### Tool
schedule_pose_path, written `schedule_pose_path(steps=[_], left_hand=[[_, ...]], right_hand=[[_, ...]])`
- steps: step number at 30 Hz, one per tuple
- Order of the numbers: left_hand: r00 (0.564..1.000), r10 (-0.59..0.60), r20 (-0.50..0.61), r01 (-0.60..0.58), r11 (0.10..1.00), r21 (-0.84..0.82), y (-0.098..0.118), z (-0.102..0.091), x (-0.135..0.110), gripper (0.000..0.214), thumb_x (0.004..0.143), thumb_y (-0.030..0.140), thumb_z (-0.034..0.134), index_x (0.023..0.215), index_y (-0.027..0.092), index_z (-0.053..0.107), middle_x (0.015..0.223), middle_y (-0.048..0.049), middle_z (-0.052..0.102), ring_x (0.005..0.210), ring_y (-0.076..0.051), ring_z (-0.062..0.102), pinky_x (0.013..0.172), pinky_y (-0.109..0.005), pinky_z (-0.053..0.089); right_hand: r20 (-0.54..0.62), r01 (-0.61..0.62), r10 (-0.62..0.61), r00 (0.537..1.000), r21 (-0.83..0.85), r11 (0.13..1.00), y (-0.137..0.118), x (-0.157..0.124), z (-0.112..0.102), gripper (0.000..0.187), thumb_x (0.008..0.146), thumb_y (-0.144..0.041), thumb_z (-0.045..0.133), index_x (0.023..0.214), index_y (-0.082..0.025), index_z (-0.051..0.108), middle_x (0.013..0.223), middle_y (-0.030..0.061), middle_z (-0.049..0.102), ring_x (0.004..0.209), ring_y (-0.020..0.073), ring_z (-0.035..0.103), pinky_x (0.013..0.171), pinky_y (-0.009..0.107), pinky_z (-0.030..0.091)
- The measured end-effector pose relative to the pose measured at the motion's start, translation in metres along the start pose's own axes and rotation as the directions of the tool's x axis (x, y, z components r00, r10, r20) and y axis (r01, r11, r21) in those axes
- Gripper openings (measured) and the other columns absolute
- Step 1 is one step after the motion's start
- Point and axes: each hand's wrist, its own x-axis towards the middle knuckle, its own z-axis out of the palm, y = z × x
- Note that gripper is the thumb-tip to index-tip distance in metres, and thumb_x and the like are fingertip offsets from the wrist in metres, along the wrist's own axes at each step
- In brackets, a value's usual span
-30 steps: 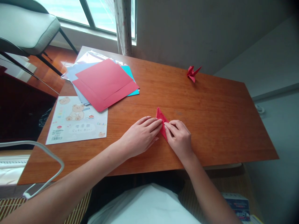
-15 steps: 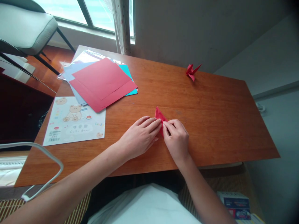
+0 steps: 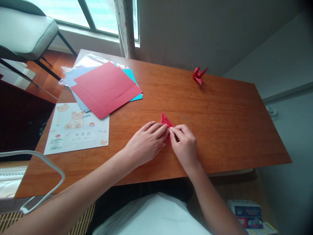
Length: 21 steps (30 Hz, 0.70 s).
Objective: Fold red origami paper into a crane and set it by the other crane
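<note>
A small piece of folded red paper lies between my hands on the wooden table. Its pointed top sticks up past my fingers, and much of the rest is covered by them. My left hand presses on its left side with fingers held together. From the right, my right hand pinches the paper's edge between thumb and forefinger. The fingertips of both hands nearly meet over it. Farther back, close to the table's far edge, stands a folded red paper crane.
Red sheets lie on blue and teal paper and a clear wrapper at the back left. In front of them is a white bear-printed sheet. A white curved tube crosses the left table edge. Boxes sit low at right.
The whole view has shifted slightly. Both hands keep their hold on the folded red paper, with hardly any visible movement of the fingers.
</note>
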Motion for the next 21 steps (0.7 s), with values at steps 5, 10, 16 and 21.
schedule_pose_path(steps=[5, 10, 16, 21], left_hand=[[1.000, 0.013, -0.006, -0.012, 0.999, 0.036, 0.001, -0.002, 0.002, 0.035, 0.102, 0.028, 0.040, 0.127, 0.016, 0.061, 0.133, -0.0081, 0.061, 0.123, -0.023, 0.054, 0.108, -0.038, 0.038], [1.000, 0.011, -0.012, -0.010, 0.998, 0.057, 0.001, -0.002, 0.003, 0.033, 0.101, 0.028, 0.042, 0.124, 0.017, 0.063, 0.132, -0.0082, 0.061, 0.122, -0.023, 0.054, 0.107, -0.038, 0.039], [1.000, 0.014, -0.006, -0.014, 0.997, 0.071, 0.001, -0.001, 0.004, 0.032, 0.100, 0.025, 0.044, 0.125, 0.015, 0.063, 0.130, -0.0080, 0.062, 0.121, -0.023, 0.055, 0.108, -0.039, 0.039], [1.000, 0.012, 0.002, -0.012, 0.996, 0.092, 0.003, -0.001, 0.002, 0.031, 0.097, 0.021, 0.050, 0.124, 0.016, 0.064, 0.133, -0.0073, 0.061, 0.123, -0.023, 0.053, 0.110, -0.041, 0.039]], right_hand=[[-0.031, -0.110, 0.114, 0.993, 0.114, 0.987, 0.015, -0.002, -0.013, 0.021, 0.096, -0.021, 0.053, 0.104, -0.019, 0.073, 0.090, 0.0061, 0.068, 0.069, 0.0154, 0.061, 0.064, 0.028, 0.051], [0.049, 0.002, -0.008, 0.999, 0.128, 0.992, 0.023, -0.002, -0.018, 0.023, 0.095, -0.019, 0.053, 0.109, -0.020, 0.072, 0.097, 0.0074, 0.067, 0.086, 0.0190, 0.063, 0.077, 0.032, 0.054], [0.233, 0.151, -0.162, 0.959, 0.067, 0.986, 0.021, 0.010, -0.024, 0.028, 0.095, -0.020, 0.052, 0.115, -0.020, 0.071, 0.103, 0.0084, 0.066, 0.096, 0.0220, 0.059, 0.087, 0.036, 0.052], [0.336, 0.245, -0.211, 0.918, -0.059, 0.968, 0.019, 0.011, -0.032, 0.031, 0.097, -0.022, 0.049, 0.121, -0.018, 0.068, 0.108, 0.0095, 0.066, 0.098, 0.0240, 0.056, 0.085, 0.038, 0.052]])
